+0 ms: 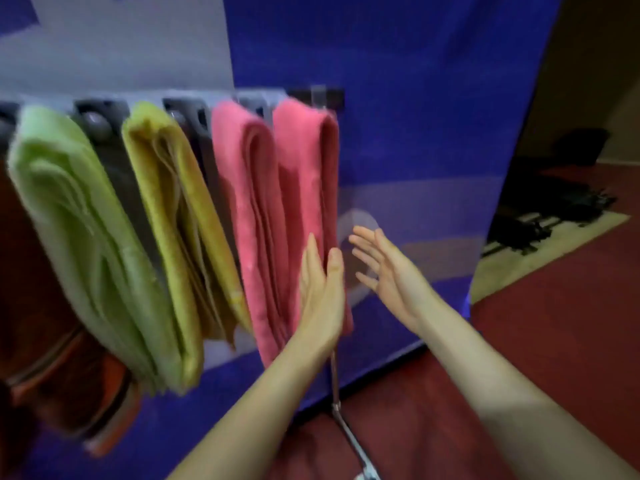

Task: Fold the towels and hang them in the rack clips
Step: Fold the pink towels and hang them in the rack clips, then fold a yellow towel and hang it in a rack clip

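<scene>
Towels (79,220), 4 total, hung folded in the rack (194,105). Your left hand (322,289) lay flat, fingers straight, against the end pink towel (304,168). Your right hand (384,265) hovered just right of that towel, holding nothing. Soft, limp cloth: probably best pinched near its top fold.

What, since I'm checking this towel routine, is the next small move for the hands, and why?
Probably bring the right hand in against the rightmost pink towel and smooth it between both palms. The left hand lies flat against it, the right is open just beside it, and the towel hangs folded from the rack.
</scene>
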{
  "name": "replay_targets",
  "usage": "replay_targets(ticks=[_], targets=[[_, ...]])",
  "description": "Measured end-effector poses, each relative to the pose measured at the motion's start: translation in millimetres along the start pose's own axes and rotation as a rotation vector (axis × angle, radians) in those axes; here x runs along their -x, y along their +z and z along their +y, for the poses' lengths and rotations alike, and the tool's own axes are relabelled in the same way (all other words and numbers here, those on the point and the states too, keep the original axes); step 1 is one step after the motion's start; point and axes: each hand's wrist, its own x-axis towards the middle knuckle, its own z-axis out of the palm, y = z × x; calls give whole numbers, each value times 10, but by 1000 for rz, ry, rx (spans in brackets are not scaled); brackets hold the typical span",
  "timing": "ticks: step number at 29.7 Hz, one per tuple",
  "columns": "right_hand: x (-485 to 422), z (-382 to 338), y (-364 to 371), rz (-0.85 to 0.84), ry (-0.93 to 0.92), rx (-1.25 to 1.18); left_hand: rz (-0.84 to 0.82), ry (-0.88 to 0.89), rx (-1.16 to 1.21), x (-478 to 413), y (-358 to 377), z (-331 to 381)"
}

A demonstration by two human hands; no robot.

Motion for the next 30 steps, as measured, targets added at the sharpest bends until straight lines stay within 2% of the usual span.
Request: replay_targets(ticks=[1, 5, 9, 11, 12, 14, 19, 23, 25, 28, 30], targets=[[31, 23, 8, -16, 7, 1, -76, 41, -2, -52, -6, -82], [1194, 1233, -444, 45, 314, 117, -317, -269, -92, 1048, 144, -1158], [2066, 2340, -870, 159, 589, 206, -378, -393, -135, 1735, 184, -2074], [2438, 2870, -1040, 208, 759, 227, -400, -524, -152, 2015, 162, -2570], [2511, 2971, -1101, 231, 777, 269, -411, -540, -167, 2049, 128, -2670], [2797, 3439, -1252, 264, 877, 312, -431, -687, -181, 2250, 81, -3145], [3193, 4005, -1517, 373, 1023, 451, -431, -833, -197, 2373, 75, -3769], [3544, 4514, -1667, 256, 1158, 557, -578, -873, -228, 2637, 225, -4318], [3606, 4608, -1658, 239, 1178, 572, -567, -978, -194, 2743, 269, -4493], [3668, 4875, -1594, 193, 1133, 619, -506, -1014, -223, 2907, 340, -4805], [3733, 5067, -1480, 100, 1083, 628, -468, -1068, -250, 3061, 313, -4961]])
